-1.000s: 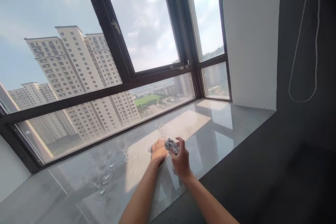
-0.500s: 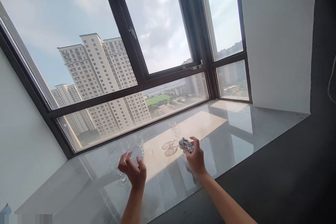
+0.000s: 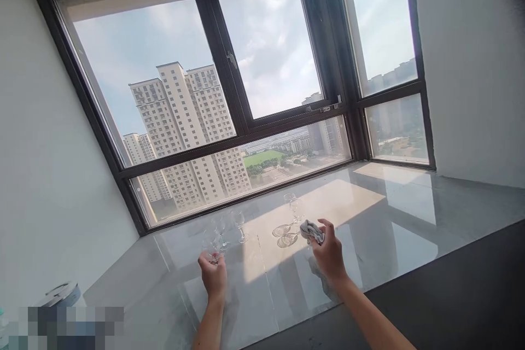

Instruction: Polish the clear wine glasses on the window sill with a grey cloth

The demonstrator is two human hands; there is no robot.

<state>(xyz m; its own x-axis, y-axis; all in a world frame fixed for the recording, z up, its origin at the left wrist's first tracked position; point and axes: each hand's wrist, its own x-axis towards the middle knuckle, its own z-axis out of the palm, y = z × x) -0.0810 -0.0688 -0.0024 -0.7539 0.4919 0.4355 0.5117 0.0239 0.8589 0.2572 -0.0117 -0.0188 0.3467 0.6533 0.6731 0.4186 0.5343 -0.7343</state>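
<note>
My left hand [image 3: 213, 276] has its fingers closed around the lower part of a clear stemmed glass [image 3: 210, 240], whose bowl rises above the fingertips. Just behind it stand other stemmed glasses, one of them a clear glass [image 3: 240, 224] on a thin stem. In my right hand [image 3: 329, 254] is a bunched grey-and-white cloth [image 3: 311, 231], gripped between thumb and fingers. Two more glasses [image 3: 295, 208] stand beyond the cloth in the sunlight, throwing rounded shadows on the glossy sill [image 3: 262, 301].
A dark-framed window [image 3: 241, 128] borders the sill at the back, with tall buildings outside. White walls [image 3: 49, 120] rise at both sides. At the lower left sits a bucket-like container [image 3: 68, 294], partly covered by a blurred patch. The sill's front edge drops into shadow.
My left hand has gone from spread fingers beside the stemmed glass to a closed grip on it. The view has shifted left, bringing the container into sight. My right hand still holds the cloth.
</note>
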